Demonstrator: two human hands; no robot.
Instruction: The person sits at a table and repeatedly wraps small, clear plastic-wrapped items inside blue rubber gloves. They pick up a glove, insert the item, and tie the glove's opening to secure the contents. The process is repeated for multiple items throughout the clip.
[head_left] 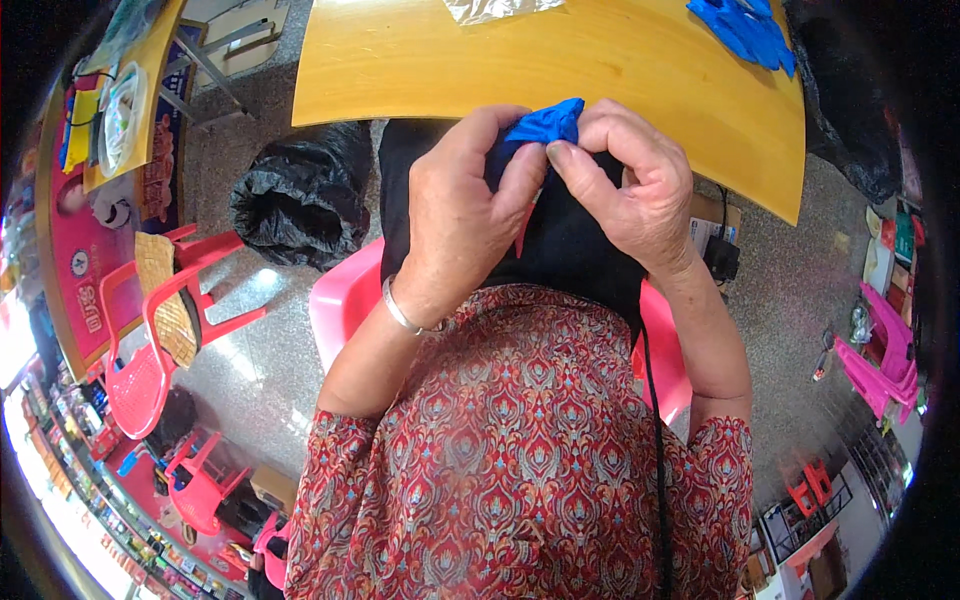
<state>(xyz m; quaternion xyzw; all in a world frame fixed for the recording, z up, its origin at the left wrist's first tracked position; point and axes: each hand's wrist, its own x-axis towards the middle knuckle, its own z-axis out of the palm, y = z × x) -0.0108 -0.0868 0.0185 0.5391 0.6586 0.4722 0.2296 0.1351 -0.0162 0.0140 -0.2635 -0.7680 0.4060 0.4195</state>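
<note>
A small folded piece of blue cloth-like material (552, 122) is pinched between both my hands, just off the near edge of the yellow table (480, 75). My left hand (458, 195) grips its left side between thumb and fingers. On its right side, the thumb and bent forefinger of my right hand (640, 190) press together at its edge. The folds hide how the piece is made. Farther off on the table, toward the right, lies a loose heap of the same blue colour (745, 32). Crumpled clear plastic (500, 8) rests at the far middle.
A black plastic bag (300, 195) gapes on the floor left of my knees. Pink chairs (150, 370) stand at the left, and magenta plastic furniture (885, 350) at the right. Another dark bag (850, 120) sits beyond the table's right end. A cardboard box (715, 212) is under the table.
</note>
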